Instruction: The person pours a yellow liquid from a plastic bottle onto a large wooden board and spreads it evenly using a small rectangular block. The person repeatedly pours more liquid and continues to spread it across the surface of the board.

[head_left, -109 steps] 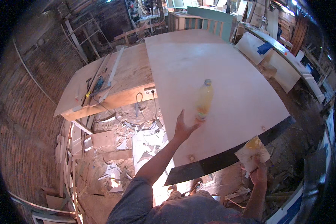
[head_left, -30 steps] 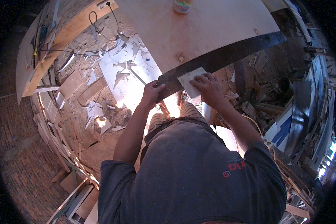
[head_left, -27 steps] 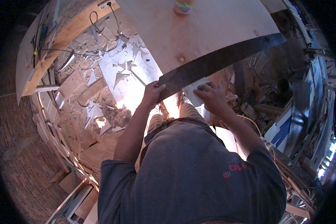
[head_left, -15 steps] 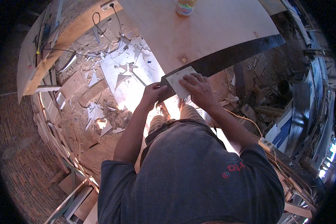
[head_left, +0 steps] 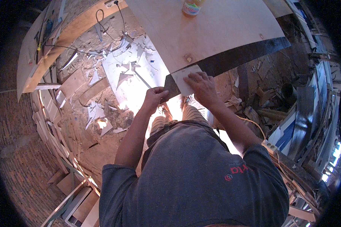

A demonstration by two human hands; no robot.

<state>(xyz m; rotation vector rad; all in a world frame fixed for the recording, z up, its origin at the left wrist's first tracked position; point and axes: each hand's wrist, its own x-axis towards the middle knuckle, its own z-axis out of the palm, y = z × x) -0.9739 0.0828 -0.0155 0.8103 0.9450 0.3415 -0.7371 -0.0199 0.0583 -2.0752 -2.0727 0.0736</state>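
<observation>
A long dark, curved-looking strip (head_left: 254, 53) lies along the near edge of a pale plywood sheet (head_left: 219, 34). My left hand (head_left: 154, 99) pinches the strip's left end. My right hand (head_left: 202, 90), fingers curled, presses a small pale square sheet or pad (head_left: 180, 74) onto the strip, close beside the left hand. A plastic bottle (head_left: 192, 7) with yellow liquid and a colourful label stands on the plywood, beyond both hands.
A wooden bench (head_left: 64, 36) carries tools at upper left, with cables hanging from it. White offcuts (head_left: 95, 111) litter the floor. Boards and metal sheets (head_left: 303, 117) lean at right, near a power strip (head_left: 271, 147) on a cord. A brick wall (head_left: 19, 159) stands at left.
Since the first frame the view has tilted down and both hands have met at the strip. In the last second the pale pad has shifted along the strip towards its left end.
</observation>
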